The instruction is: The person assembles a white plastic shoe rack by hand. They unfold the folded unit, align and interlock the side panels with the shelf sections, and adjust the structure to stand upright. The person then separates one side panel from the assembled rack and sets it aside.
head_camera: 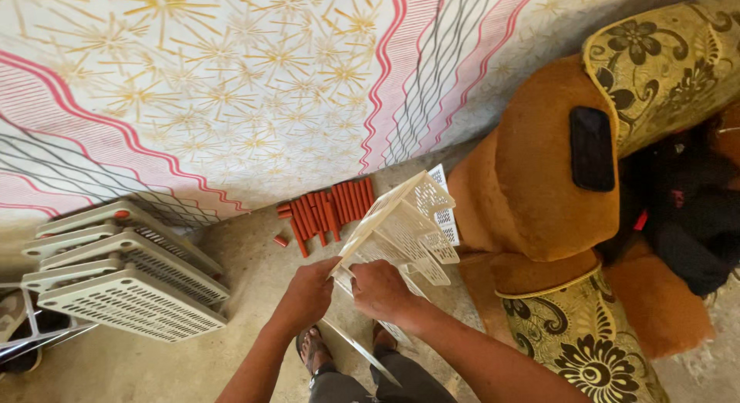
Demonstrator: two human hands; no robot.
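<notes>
Left hand [308, 290], right hand [379, 289] both clamp cream perforated plastic shelf panel [401, 225], tilted for fitting; orange plastic tubes [324, 212] near.

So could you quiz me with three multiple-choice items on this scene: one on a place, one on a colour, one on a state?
1. Where do the short tubes lie?
A. on the armchair
B. on the floor by the patterned cloth
C. on the stacked trays

2. What colour are those tubes?
A. blue
B. red-orange
C. white

3. How is the cream plastic rack held?
A. by the left hand and right hand together
B. by one hand
C. untouched

Answers: 1 B, they lie on concrete below the cloth; 2 B, clearly red-orange; 3 A, both hands grip its lower edge.
</notes>
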